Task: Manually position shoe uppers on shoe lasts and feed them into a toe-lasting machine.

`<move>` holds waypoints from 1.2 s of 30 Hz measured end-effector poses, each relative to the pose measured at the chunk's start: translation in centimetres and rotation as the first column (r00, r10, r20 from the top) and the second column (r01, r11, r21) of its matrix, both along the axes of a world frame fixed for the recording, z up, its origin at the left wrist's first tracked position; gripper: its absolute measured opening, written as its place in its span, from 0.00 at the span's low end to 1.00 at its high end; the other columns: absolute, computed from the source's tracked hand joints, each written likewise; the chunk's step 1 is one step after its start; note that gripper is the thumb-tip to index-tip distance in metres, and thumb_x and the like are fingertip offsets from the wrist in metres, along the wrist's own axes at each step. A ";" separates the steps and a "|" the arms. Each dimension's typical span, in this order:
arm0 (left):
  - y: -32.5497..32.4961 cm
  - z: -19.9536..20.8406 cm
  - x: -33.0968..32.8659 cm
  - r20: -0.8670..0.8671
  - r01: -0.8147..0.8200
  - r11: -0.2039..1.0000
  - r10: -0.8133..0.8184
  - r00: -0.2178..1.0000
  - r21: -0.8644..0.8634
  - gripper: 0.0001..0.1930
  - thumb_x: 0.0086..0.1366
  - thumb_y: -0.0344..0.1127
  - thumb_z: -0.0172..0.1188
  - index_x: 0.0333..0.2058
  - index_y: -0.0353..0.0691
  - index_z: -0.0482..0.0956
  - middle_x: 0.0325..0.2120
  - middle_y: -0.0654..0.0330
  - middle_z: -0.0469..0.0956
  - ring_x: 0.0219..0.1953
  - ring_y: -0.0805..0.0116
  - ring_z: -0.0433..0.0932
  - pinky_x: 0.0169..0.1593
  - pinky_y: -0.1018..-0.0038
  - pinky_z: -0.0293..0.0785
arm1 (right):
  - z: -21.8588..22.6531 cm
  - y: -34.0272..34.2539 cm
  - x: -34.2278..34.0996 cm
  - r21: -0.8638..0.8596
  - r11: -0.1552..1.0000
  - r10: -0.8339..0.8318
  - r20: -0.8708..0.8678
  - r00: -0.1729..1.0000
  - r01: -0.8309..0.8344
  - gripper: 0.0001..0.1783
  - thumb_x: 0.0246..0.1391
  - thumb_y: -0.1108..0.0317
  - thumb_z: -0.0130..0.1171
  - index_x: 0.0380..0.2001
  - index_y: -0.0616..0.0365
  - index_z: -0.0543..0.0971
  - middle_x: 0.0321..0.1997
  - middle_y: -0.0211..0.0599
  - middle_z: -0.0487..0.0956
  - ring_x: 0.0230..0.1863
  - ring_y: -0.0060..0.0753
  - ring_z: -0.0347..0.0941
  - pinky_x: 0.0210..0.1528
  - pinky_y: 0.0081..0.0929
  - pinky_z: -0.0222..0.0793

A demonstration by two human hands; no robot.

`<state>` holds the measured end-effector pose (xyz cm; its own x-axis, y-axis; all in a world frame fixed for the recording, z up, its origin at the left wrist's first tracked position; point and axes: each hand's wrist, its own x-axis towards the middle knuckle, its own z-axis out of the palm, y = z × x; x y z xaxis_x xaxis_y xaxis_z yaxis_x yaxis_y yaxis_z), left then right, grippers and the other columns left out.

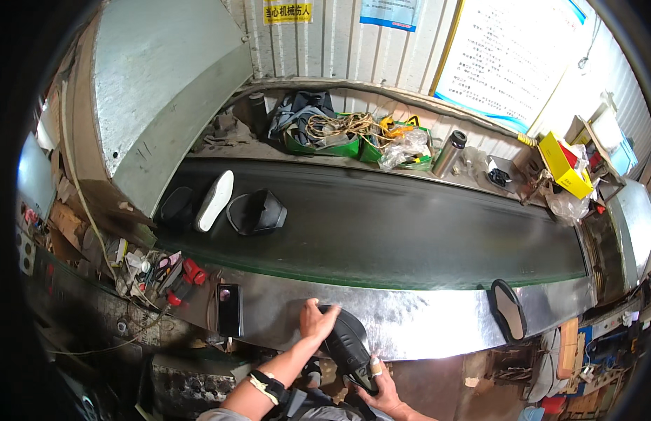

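Shoe [352, 351]: black, held by two hands and slanted across the near edge of the metal table [420, 316], one end over the surface, the other beyond it.
Left hand [318, 321]: pinched the far end of the shoe between thumb and fingers; a dark band and pale cord circled the wrist.
Right hand [385, 391]: curled around the near end, one digit wrapped in tan tape.
Second shoe [508, 311]: black with a tan insole, lay at the table's right end.
Phone [230, 309]: dark, flat on the table, left of the hands.
Belt [409, 217]: dark, ran behind the table; a white sole [214, 201] stood out among black shoe parts [258, 212] at its left end.
Yellow sign [288, 12]: on the ribbed wall, one bold row of dark Chinese characters above finer print.
Blue-edged sheet [389, 12]: cut off by the top of the view, its text unreadable.
White notice [504, 56]: large, trimmed in blue, filled with rows of characters mostly too small to read.
Yellow box [565, 168]: tilted at right, its small print illegible.
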<state>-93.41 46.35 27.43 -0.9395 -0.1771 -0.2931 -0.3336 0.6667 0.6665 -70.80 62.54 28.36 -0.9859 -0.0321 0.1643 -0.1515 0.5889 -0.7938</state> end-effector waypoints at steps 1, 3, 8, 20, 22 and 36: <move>1.5 1.4 0.8 0.042 0.054 0.998 -0.053 0.998 -0.021 0.42 0.51 0.58 0.69 0.57 0.35 0.68 0.54 0.40 0.73 0.55 0.43 0.75 0.57 0.56 0.73 | -0.3 0.3 -0.1 0.005 1.000 0.004 0.004 1.000 -0.004 0.51 0.45 0.64 0.73 0.68 0.71 0.57 0.66 0.67 0.65 0.66 0.68 0.63 0.69 0.46 0.60; 2.2 2.6 1.1 0.089 0.124 0.990 -0.117 0.989 -0.071 0.40 0.51 0.57 0.69 0.55 0.35 0.71 0.51 0.40 0.76 0.53 0.42 0.76 0.57 0.55 0.73 | -0.8 0.7 -0.1 -0.081 0.997 0.014 0.029 0.999 -0.011 0.52 0.46 0.63 0.73 0.68 0.73 0.57 0.65 0.68 0.65 0.65 0.70 0.63 0.68 0.47 0.60; 1.0 1.0 0.3 0.076 0.002 0.998 0.003 0.997 -0.070 0.34 0.51 0.55 0.70 0.49 0.34 0.76 0.44 0.41 0.80 0.49 0.41 0.79 0.55 0.55 0.74 | -0.9 1.6 -1.5 -0.098 0.987 0.126 0.015 0.992 -0.124 0.53 0.44 0.62 0.75 0.67 0.74 0.57 0.66 0.68 0.63 0.68 0.68 0.60 0.71 0.47 0.56; -8.2 11.1 5.1 -0.218 -0.202 0.958 0.246 0.945 0.203 0.22 0.50 0.51 0.70 0.31 0.36 0.80 0.26 0.46 0.82 0.33 0.49 0.83 0.40 0.59 0.77 | 8.9 -2.3 -10.7 -0.657 0.679 0.426 0.715 0.554 0.326 0.55 0.63 0.53 0.62 0.75 0.60 0.36 0.78 0.51 0.49 0.77 0.42 0.47 0.74 0.34 0.46; -11.2 13.3 7.5 -0.246 -0.263 0.933 0.323 0.914 0.247 0.22 0.50 0.52 0.69 0.32 0.36 0.80 0.27 0.46 0.82 0.33 0.49 0.84 0.40 0.60 0.77 | 9.8 -5.1 -10.7 -0.580 0.790 0.381 0.719 0.582 0.200 0.50 0.62 0.49 0.62 0.75 0.60 0.47 0.76 0.52 0.55 0.72 0.41 0.56 0.67 0.32 0.59; -40.7 24.7 37.2 -0.594 -0.783 0.461 0.790 0.148 0.418 0.21 0.62 0.39 0.68 0.49 0.38 0.72 0.37 0.55 0.78 0.40 0.64 0.76 0.49 0.63 0.72 | 16.9 -37.2 2.8 -0.833 0.496 0.782 0.305 0.544 -0.245 0.09 0.63 0.73 0.61 0.44 0.62 0.78 0.34 0.26 0.80 0.34 0.16 0.71 0.39 0.17 0.68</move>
